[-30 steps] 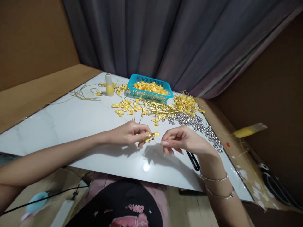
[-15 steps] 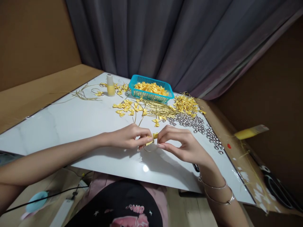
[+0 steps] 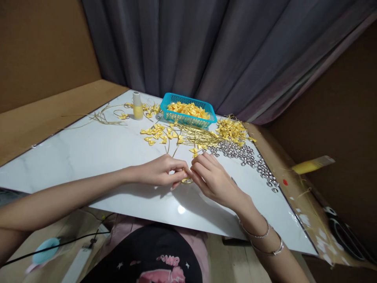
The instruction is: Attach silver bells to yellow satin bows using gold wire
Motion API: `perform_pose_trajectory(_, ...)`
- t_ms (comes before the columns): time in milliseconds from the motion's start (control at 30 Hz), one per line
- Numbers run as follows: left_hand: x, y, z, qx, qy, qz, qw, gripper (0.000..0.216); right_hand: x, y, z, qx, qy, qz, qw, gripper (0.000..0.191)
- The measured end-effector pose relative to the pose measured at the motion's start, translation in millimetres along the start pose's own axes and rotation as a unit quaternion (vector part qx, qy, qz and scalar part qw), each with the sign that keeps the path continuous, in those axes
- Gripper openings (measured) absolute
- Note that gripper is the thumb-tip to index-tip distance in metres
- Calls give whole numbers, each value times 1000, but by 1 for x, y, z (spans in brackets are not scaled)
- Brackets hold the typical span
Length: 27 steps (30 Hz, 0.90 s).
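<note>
My left hand [image 3: 160, 171] and my right hand [image 3: 210, 179] meet over the middle of the white marble-look table [image 3: 88, 153]. Both pinch a small yellow ribbon bow [image 3: 186, 180] with a thin gold wire; only a sliver of it shows between the fingertips. The fingers of both hands are curled closed round it. Two bracelets sit on my right wrist.
Behind the hands lie loose yellow bows [image 3: 157, 133], a bundle of gold wires [image 3: 197, 136], a heap of finished bows [image 3: 231, 129] and silver bells [image 3: 244, 153]. A blue basket [image 3: 188, 110] of bows and a yellow thread spool [image 3: 136, 106] stand at the back.
My right hand has moved left and closed in on my left hand, covering most of the bow. The left hand has stayed in place.
</note>
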<state>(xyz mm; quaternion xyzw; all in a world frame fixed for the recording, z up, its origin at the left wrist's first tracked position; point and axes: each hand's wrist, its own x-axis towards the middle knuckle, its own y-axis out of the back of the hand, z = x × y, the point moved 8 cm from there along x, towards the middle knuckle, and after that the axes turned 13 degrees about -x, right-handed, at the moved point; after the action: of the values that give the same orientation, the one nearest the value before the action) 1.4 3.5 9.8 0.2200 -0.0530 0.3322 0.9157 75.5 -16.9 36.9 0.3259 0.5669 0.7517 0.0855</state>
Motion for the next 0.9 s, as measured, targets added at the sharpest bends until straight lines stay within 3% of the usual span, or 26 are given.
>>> perform_pose_trajectory(100,0,-3,-6,-40,32,-6,999,21,0,-3,-6,-66,29,6,997,28)
perform_pose_trajectory(300,0,-11,-21,-170,115,-22,978,19,-3,2,-13,-91,53,56,993,29)
perform_pose_trajectory(533,-2,-24,-40,-195,170,-26,966,19,-11,54,-2,-43,-8,212,976,21)
perform_pose_trajectory(700,-3,-28,-43,-209,191,-25,959,18,-28,103,19,-74,-96,336,934,26)
perform_pose_trajectory(767,-2,-27,-40,-212,186,-28,959,18,-30,114,19,-106,-90,350,926,27)
perform_pose_trajectory(900,-3,-27,-37,-201,193,-32,960,16,-22,112,15,-136,-49,314,938,23)
